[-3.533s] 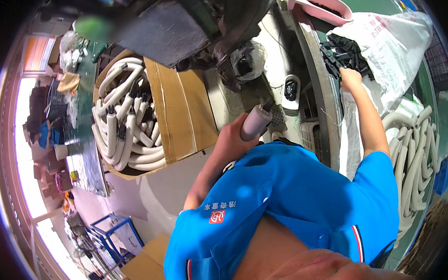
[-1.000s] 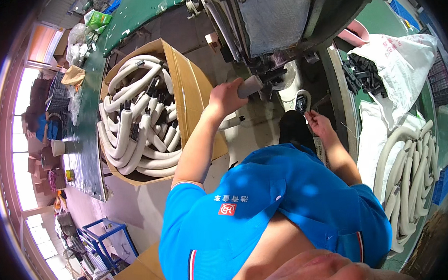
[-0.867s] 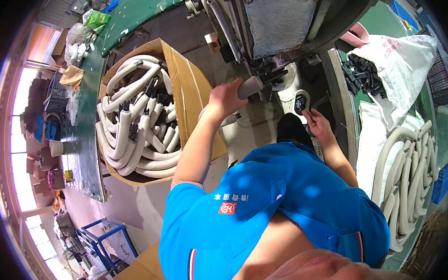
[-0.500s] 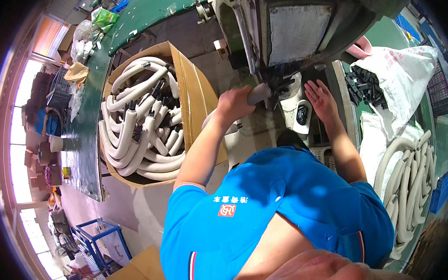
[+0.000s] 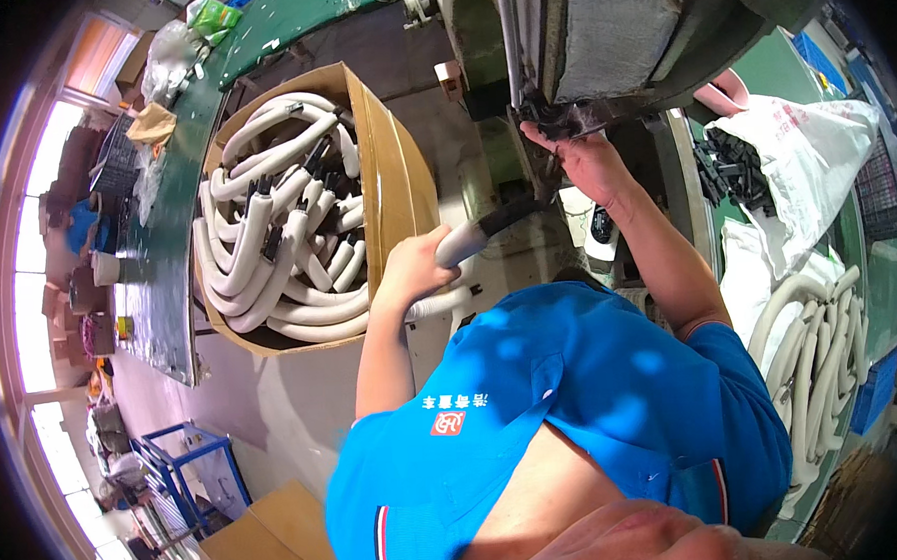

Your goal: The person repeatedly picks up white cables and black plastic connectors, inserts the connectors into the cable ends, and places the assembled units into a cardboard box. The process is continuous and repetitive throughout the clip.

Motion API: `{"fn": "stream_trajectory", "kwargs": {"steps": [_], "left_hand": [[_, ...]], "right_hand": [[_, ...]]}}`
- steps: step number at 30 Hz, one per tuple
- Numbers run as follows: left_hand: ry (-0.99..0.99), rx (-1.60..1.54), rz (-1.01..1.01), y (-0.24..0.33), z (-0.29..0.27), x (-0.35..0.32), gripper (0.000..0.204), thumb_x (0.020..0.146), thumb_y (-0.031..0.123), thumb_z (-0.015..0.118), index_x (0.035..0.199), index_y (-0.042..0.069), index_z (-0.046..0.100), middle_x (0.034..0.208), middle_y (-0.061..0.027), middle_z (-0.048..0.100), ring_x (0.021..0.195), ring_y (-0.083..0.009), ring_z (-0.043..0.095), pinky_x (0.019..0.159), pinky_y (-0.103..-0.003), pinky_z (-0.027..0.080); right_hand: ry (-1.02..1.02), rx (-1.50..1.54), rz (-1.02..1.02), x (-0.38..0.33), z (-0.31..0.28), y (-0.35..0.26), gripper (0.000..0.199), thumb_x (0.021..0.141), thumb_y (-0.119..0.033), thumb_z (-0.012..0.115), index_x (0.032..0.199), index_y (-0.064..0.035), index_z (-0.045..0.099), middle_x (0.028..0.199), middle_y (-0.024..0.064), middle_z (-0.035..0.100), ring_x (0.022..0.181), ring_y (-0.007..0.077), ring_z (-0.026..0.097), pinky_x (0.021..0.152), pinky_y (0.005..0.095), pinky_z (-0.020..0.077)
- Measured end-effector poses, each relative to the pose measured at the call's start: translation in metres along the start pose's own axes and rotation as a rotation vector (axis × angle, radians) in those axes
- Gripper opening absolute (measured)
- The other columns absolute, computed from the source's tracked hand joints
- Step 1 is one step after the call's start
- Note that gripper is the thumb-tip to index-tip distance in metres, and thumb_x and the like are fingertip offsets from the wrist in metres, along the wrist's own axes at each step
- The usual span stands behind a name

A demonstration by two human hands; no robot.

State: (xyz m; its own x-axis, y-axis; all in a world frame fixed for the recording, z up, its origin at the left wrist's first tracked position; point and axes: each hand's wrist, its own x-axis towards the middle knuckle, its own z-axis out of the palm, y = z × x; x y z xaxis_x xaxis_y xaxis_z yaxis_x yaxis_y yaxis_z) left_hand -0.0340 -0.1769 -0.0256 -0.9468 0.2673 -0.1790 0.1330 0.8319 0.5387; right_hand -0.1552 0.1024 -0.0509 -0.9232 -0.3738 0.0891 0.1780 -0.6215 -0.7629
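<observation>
My left hand (image 5: 418,266) grips a white foam-covered tube (image 5: 467,241) with a black end (image 5: 511,215). The tube points up and right toward the machine (image 5: 618,32). My right hand (image 5: 584,164) is raised to the machine's dark lower edge, fingertips on a black piece there. Whether those fingers pinch anything is hidden. A second white tube lies just below my left hand.
An open cardboard box (image 5: 394,172) left of my left hand holds several bent white tubes (image 5: 277,247). Right of the machine lie a white bag (image 5: 804,164), loose black parts (image 5: 729,163) and more white tubes (image 5: 817,354). A green bench (image 5: 168,282) and a blue rack (image 5: 192,471) stand at the left.
My left hand has drawn the tube down and left, away from the machine. My right hand has risen from beside the bench to the machine's lower edge.
</observation>
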Motion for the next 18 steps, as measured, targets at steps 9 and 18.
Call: {"fn": "stream_trajectory", "kwargs": {"steps": [9, 18], "left_hand": [[0.134, -0.303, -0.248, -0.011, 0.029, -0.051, 0.036, 0.062, 0.015, 0.065, 0.095, 0.004, 0.058, 0.074, -0.0154, 0.061, 0.069, -0.0260, 0.062, 0.067, -0.035, 0.049], [0.740, -0.042, -0.210, -0.011, -0.047, -0.117, 0.034, 0.066, 0.013, 0.070, 0.096, 0.003, 0.059, 0.077, -0.0110, 0.062, 0.066, -0.0228, 0.060, 0.063, -0.034, 0.048]], "right_hand": [[0.092, -0.123, -0.069, 0.005, 0.007, 0.016, 0.035, 0.084, 0.003, 0.053, 0.119, -0.0007, 0.052, 0.122, 0.0104, 0.055, 0.115, 0.0296, 0.052, 0.107, 0.0377, 0.0323], [0.582, 0.220, 0.170, -0.033, -0.094, -0.003, 0.030, 0.091, -0.028, 0.052, 0.109, -0.0042, 0.054, 0.109, 0.0089, 0.058, 0.103, 0.0249, 0.053, 0.093, 0.0384, 0.0383]]}}
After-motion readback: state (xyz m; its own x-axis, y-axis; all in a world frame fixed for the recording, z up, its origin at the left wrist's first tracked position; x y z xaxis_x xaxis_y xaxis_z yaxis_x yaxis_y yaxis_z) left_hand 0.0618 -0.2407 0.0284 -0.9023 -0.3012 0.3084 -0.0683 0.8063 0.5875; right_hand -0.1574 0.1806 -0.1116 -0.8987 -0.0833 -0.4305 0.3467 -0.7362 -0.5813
